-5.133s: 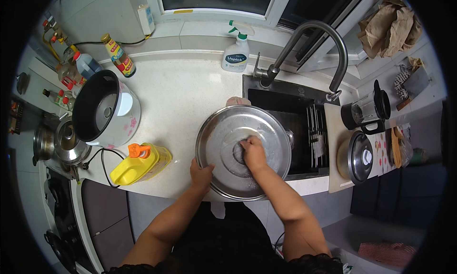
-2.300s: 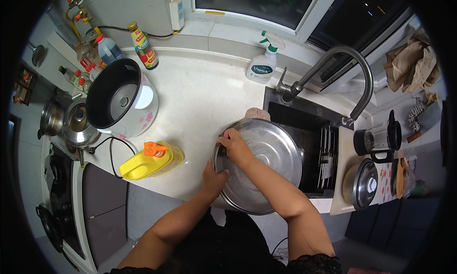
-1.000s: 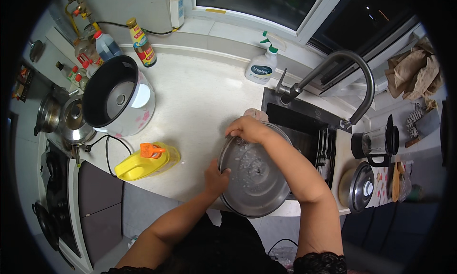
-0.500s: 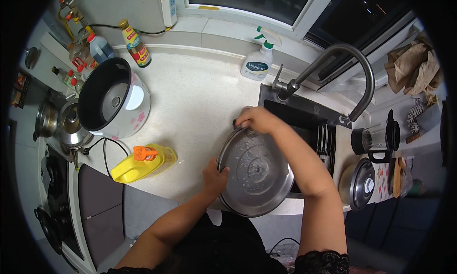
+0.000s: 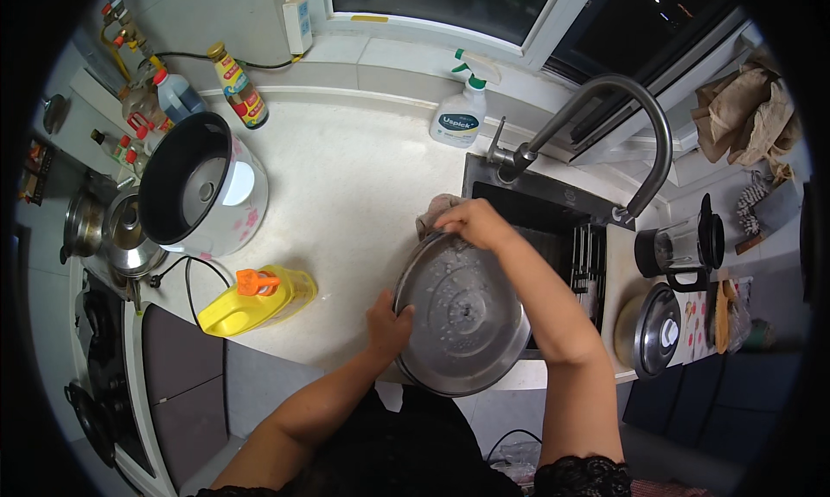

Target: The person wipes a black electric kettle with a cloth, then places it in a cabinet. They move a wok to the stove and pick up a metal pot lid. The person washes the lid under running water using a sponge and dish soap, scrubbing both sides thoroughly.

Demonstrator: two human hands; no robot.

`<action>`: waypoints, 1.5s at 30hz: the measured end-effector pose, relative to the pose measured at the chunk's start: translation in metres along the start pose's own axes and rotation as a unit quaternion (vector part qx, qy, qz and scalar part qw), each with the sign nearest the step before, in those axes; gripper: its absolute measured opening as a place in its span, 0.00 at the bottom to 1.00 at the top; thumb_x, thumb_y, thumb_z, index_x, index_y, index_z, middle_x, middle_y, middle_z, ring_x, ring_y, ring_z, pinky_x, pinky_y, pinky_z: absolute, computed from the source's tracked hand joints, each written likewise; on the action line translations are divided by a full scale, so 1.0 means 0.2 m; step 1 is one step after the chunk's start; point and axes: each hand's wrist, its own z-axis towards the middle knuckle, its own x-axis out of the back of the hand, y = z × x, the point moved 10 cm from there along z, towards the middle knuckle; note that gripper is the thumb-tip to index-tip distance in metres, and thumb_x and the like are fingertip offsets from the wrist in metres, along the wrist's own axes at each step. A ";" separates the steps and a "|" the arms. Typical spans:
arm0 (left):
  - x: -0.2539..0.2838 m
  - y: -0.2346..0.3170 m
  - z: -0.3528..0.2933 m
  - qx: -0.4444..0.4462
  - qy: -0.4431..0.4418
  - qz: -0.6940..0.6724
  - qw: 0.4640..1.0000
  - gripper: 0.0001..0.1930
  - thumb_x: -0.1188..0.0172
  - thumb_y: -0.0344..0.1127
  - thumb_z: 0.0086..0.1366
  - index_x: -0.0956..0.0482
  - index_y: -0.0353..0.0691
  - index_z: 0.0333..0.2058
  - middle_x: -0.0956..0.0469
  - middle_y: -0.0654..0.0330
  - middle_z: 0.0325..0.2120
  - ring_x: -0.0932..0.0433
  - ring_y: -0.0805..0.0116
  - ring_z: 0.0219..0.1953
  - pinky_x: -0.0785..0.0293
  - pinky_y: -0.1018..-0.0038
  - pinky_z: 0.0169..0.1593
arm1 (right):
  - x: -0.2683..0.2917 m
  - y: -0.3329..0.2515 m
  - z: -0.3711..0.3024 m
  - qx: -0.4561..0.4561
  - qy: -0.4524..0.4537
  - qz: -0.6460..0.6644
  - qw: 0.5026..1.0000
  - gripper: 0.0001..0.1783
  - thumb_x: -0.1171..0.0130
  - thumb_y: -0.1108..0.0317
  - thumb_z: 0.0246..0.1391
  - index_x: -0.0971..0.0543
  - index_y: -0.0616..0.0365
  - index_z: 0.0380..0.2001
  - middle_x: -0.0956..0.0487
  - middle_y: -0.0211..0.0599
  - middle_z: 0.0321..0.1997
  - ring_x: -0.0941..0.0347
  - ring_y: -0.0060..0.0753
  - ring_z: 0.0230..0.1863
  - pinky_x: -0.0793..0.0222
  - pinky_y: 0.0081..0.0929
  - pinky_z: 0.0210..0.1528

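Note:
Wet with droplets, a round metal lid (image 5: 462,324) is tilted in front of me at the counter's front edge, beside the sink. My left hand (image 5: 391,321) is closed on its left rim, thumb over the near face. At the top of the rim, my right hand (image 5: 475,224) is closed on a brownish cloth (image 5: 438,212) and presses it there. Part of the cloth sticks out past the rim; the rest is hidden by the hand and lid.
A black sink (image 5: 545,220) with a grey faucet (image 5: 644,91) lies right. A spray bottle (image 5: 460,112) stands behind. On the left are a yellow jug (image 5: 259,305), a large pot with a dark inside (image 5: 246,199) and several bottles. A blender (image 5: 683,246) and lidded pot (image 5: 640,333) stand far right.
My right hand has shifted slightly along the top rim, and more of the cloth now shows beyond it. My left hand keeps its hold. The whole view has shifted a little.

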 end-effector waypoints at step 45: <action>0.01 0.03 0.00 0.043 -0.032 0.020 0.998 0.11 0.37 0.30 0.50 0.32 0.35 0.27 0.32 0.60 0.14 0.33 0.70 0.17 0.35 0.71 0.23 | -0.19 -0.08 -0.31 -0.002 0.360 0.001 0.933 0.10 0.46 0.79 0.50 0.20 0.55 0.34 0.31 0.39 0.32 0.30 0.41 0.34 0.32 0.29 0.37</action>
